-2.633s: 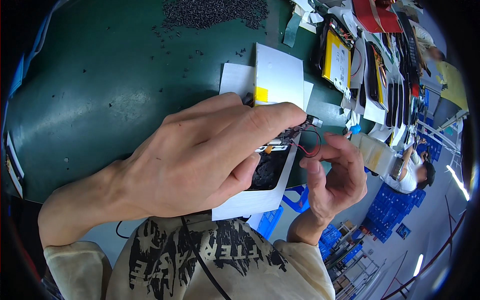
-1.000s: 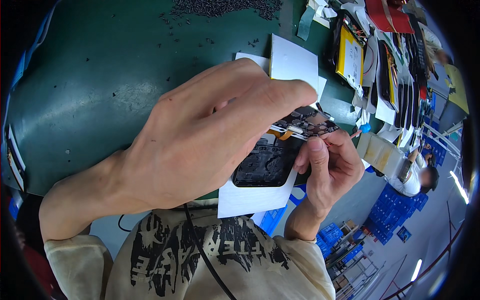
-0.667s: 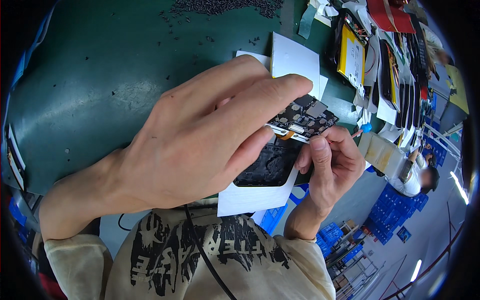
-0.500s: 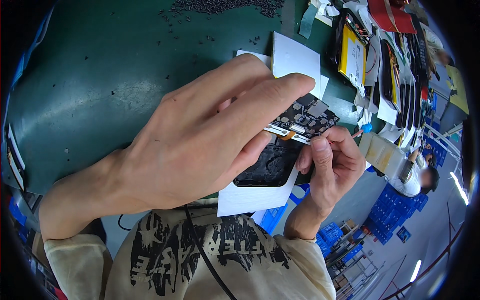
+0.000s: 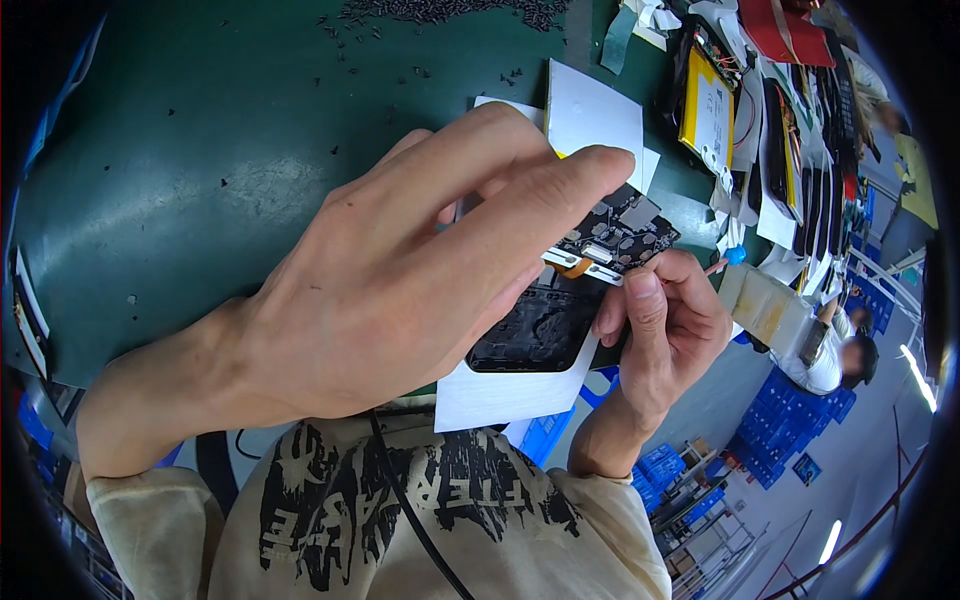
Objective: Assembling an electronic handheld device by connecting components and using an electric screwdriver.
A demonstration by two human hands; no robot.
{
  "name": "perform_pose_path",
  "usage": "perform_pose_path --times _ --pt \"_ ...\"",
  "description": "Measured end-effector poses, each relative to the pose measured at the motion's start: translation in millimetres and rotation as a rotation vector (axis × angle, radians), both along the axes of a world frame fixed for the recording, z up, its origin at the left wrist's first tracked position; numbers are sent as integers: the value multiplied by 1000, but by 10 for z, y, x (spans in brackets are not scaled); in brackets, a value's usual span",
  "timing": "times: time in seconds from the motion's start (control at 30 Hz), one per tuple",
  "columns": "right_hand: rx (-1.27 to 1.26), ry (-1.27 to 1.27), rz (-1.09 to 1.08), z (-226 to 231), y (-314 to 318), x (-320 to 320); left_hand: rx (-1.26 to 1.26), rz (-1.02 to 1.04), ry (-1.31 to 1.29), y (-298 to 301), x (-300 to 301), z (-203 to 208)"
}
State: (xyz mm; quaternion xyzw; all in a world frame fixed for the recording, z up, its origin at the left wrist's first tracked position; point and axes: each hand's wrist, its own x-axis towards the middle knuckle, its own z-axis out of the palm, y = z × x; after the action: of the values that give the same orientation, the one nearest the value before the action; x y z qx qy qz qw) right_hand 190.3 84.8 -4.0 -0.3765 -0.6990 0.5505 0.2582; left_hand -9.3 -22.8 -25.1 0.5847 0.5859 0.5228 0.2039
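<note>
A black circuit board (image 5: 640,232) with a white strip (image 5: 600,272) and an orange flex cable (image 5: 578,268) along its near edge is tilted above an opened black casing (image 5: 535,325). My left hand (image 5: 400,260) reaches across from the left, its index finger stretched over the board and its thumb bent underneath. It hides the board's left part, and whatever its fingertips grip. Pinched together, the thumb and index finger of my right hand (image 5: 670,320) hold the board's near right corner. A thin pinkish stick with a blue end (image 5: 734,256) shows just beyond this hand.
White sheets (image 5: 595,110) lie under and behind the casing on the green table (image 5: 200,250). Small black screws (image 5: 450,12) are heaped at the far edge, with several scattered nearer. Battery packs (image 5: 706,110) and papers crowd the right. A co-worker (image 5: 835,360) sits beyond.
The left hand has shifted slightly, its thumb now more tucked behind the index finger. More of the orange cable and casing shows. The right hand keeps its pinch in place.
</note>
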Motion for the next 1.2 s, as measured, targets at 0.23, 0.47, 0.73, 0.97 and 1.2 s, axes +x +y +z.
perform_pose_path --times 0.23,0.47,0.73,0.97,1.2 --pt "-16 -12 20 8 22 19 -15 12 80 -4 -7 11" --pt "-38 42 20 -9 21 3 -30 34 99 -33 1 21" --pt "-55 93 -47 -14 32 -20 -51 23 65 -15 9 34" --pt "-86 81 1 -18 43 -1 -50 27 124 -14 -2 61" --pt "-113 53 21 8 73 9 -72 19 161 -6 -5 73"
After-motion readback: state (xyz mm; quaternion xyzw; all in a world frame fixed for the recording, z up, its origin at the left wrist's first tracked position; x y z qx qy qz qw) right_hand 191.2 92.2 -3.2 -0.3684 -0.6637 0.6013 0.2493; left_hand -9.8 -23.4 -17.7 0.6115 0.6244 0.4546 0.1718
